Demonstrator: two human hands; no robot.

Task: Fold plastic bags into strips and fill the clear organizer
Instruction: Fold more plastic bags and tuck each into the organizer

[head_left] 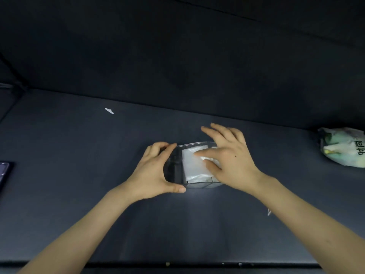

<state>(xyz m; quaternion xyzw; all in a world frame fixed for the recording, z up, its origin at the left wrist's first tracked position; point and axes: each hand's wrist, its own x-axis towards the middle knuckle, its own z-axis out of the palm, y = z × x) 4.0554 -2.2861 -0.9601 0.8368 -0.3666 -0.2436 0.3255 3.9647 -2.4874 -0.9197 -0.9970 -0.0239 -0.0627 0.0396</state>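
A clear organizer [174, 167] stands in the middle of the dark table. Folded white plastic bags [192, 165] stand inside it, filling its middle and right part. My left hand [156, 171] grips the organizer's left end, thumb at the near corner and fingers curled over the far corner. My right hand [227, 153] lies over the organizer's right side with fingers straight and spread, its thumb and forefinger touching the top of the bags.
A crumpled green and white plastic bag [342, 149] lies at the far right of the table. A small white scrap [109, 111] lies at the back left. A dark flat device [5, 174] sits at the left edge. A dark wall rises behind the table.
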